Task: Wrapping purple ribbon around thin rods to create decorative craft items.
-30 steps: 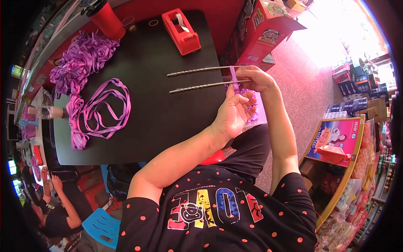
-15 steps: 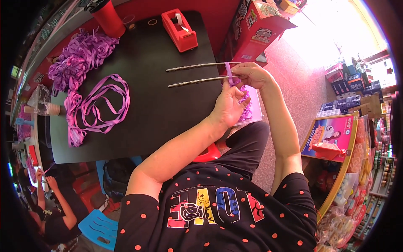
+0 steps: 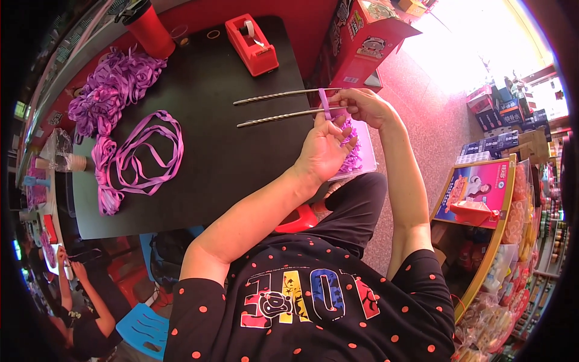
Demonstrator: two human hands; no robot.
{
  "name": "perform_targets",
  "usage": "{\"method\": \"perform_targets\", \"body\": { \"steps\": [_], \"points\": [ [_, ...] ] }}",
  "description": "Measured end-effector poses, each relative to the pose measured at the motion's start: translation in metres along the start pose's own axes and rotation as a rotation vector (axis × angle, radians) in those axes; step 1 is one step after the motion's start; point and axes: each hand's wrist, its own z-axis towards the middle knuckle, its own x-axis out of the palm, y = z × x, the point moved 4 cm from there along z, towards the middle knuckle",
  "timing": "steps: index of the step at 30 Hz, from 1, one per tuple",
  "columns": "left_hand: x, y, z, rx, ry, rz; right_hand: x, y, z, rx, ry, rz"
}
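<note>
Behind left hand [image 3: 324,151], ribbon [image 3: 325,104] part-hidden

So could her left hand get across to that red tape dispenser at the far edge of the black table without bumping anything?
Probably yes. The left hand is beside the two metal rods, and the red tape dispenser stands just beyond them; only bare black table lies between, though she would have to lift over the rods.

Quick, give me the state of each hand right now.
Left hand: open, palm up, fingertips at the purple ribbon wound on the two metal rods.
Right hand: closed on the rod ends and ribbon.
</note>
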Motion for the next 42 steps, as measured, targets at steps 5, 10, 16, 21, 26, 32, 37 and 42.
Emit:
{"method": "perform_targets", "body": {
  "steps": [5, 10, 16, 21, 26, 32, 37, 42],
  "points": [
    [0.002, 0.0, -0.004, -0.001, 0.007, -0.006, -0.006, -0.006, 0.007, -0.031, -0.054, -0.086],
    [0.004, 0.0, -0.005, -0.016, -0.021, -0.026, -0.007, -0.029, 0.029, 0.025, 0.09, 0.085],
    [0.004, -0.003, -0.008, -0.005, -0.028, -0.069, 0.013, -0.043, 0.051, 0.023, 0.324, 0.258],
    [0.009, -0.002, -0.009, -0.029, -0.055, -0.057, 0.018, -0.046, 0.06, -0.057, 0.427, 0.271],
    [0.007, -0.002, -0.007, -0.03, -0.048, -0.056, 0.018, -0.044, 0.053, -0.121, 0.318, 0.095],
    [0.008, -0.001, -0.009, -0.03, -0.02, -0.085, -0.004, 0.026, -0.001, -0.245, -0.13, -0.657],
    [0.006, -0.004, -0.01, -0.034, -0.051, -0.074, 0.045, 0.063, -0.011, -0.47, 0.074, -1.011],
    [0.009, -0.001, -0.009, -0.046, -0.027, -0.078, 0.048, 0.07, -0.004, -0.609, 0.218, -1.192]
  ]
}}
